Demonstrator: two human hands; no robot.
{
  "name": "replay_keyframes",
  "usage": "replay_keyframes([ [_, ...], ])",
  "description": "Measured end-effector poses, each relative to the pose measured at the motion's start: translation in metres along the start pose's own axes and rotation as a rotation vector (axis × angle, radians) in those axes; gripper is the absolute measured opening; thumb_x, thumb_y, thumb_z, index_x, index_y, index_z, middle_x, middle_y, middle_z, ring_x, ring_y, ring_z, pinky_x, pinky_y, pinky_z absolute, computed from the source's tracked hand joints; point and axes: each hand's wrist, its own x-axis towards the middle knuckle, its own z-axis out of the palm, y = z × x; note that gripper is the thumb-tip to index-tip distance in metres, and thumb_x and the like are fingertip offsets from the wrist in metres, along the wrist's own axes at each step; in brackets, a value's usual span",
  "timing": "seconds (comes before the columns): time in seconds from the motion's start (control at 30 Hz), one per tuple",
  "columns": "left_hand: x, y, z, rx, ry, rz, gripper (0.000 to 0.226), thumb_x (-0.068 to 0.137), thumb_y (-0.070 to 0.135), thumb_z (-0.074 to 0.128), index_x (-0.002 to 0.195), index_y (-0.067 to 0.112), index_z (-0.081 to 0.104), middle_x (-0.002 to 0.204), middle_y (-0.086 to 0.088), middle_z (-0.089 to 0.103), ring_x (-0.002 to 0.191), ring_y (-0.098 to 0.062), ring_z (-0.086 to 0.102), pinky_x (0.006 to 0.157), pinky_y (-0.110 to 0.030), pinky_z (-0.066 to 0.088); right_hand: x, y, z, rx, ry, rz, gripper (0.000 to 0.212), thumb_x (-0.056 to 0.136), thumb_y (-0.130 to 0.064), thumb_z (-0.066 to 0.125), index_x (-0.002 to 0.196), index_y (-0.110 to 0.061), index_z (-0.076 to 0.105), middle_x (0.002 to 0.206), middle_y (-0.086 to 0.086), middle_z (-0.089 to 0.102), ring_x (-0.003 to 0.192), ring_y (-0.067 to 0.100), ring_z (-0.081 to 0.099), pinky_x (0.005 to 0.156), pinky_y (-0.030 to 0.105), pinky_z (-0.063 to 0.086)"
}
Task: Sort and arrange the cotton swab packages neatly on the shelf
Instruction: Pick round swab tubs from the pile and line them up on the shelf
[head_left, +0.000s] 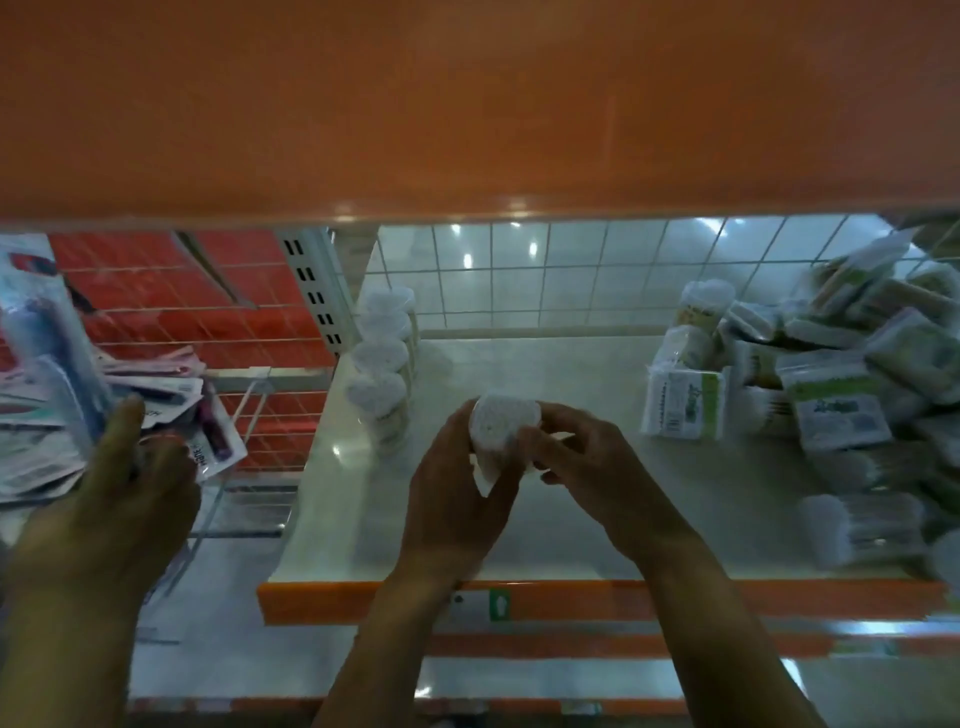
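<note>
Both hands on one item. Left hand (452, 493) has its fingers curled round a heart-shaped swab tub (496, 421), wrapping it from the left and below. Right hand (582, 452) pinches the tub's right side with thumb and fingertips; its other fingers are bent loosely behind.

Tub sits between the two sets of fingertips, tilted so its white heart-shaped top faces the camera. It is over the middle of the white shelf (571, 519). Can't tell if it touches the shelf.

Left of the left fingers and further back: row of tubs (379, 358), same heart shape, upright, lined up front to back along the shelf's left edge. The nearest one is just beside the left fingertips, not touching.

Right of the right fingers, well apart: pile of bagged swab packs (831, 364), loose and overlapping, some flat, some tilted. One pack with a green label stands nearest the fingers.

Beyond the fingertips: wire grid (571, 270) backs the shelf. Above it, the underside of an orange shelf (467, 104).

Below the wrists: orange lip (675, 597) with a green tag (500, 605).

Far left of the left fingers: a third hand (140, 483), fingers extended against flat packets (47, 415) in the neighbouring bay. Frame is blurred there, so grip detail is unclear.
</note>
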Motion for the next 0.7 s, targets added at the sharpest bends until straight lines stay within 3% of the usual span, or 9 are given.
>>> replay_keyframes([
  [0.13, -0.001, -0.007, -0.018, -0.055, -0.022, -0.035, 0.041, 0.083, 0.024, 0.07, 0.117, 0.023, 0.047, 0.098, 0.031, 0.049, 0.092, 0.019, 0.053, 0.074, -0.003, 0.044, 0.004, 0.0, 0.011, 0.006, -0.019, 0.005, 0.028, 0.076, -0.047, 0.055, 0.102, -0.037, 0.059, 0.096, -0.005, 0.066, 0.078, -0.004, 0.061, 0.064, 0.009, 0.046],
  [0.3, 0.0, -0.022, -0.04, -0.002, -0.037, -0.032, 0.032, 0.086, 0.024, 0.067, 0.112, 0.031, 0.05, 0.107, 0.015, 0.056, 0.094, 0.003, 0.056, 0.078, -0.005, 0.046, 0.011, 0.005, 0.03, -0.021, -0.024, 0.036, 0.028, 0.085, -0.038, 0.059, 0.111, -0.027, 0.061, 0.092, -0.007, 0.066, 0.077, -0.004, 0.061, 0.062, 0.01, 0.046],
  [0.4, -0.002, -0.03, -0.052, -0.019, -0.009, -0.076, 0.033, 0.084, 0.026, 0.069, 0.111, 0.03, 0.051, 0.107, 0.013, 0.059, 0.096, -0.002, 0.06, 0.08, -0.016, 0.052, 0.014, 0.006, 0.042, -0.032, -0.042, 0.015, 0.03, 0.088, -0.03, 0.061, 0.116, -0.022, 0.063, 0.096, -0.006, 0.068, 0.077, -0.004, 0.061, 0.063, 0.011, 0.045],
  [0.47, -0.002, -0.035, -0.06, -0.021, -0.013, -0.086, 0.034, 0.083, 0.027, 0.071, 0.112, 0.032, 0.052, 0.106, 0.016, 0.06, 0.096, -0.001, 0.061, 0.079, -0.02, 0.054, 0.015, 0.007, 0.049, -0.045, -0.052, -0.008, 0.031, 0.088, -0.026, 0.062, 0.118, -0.02, 0.063, 0.097, -0.006, 0.068, 0.076, -0.005, 0.061, 0.064, 0.013, 0.045],
  [0.7, 0.0, -0.049, -0.088, -0.033, -0.109, -0.104, 0.042, 0.077, 0.039, 0.07, 0.114, 0.029, 0.053, 0.104, 0.019, 0.059, 0.096, 0.006, 0.059, 0.076, -0.011, 0.051, 0.018, 0.012, 0.067, -0.074, -0.075, 0.017, 0.032, 0.087, -0.026, 0.063, 0.12, -0.022, 0.06, 0.106, -0.008, 0.066, 0.091, 0.004, 0.063, 0.073, 0.018, 0.049],
])
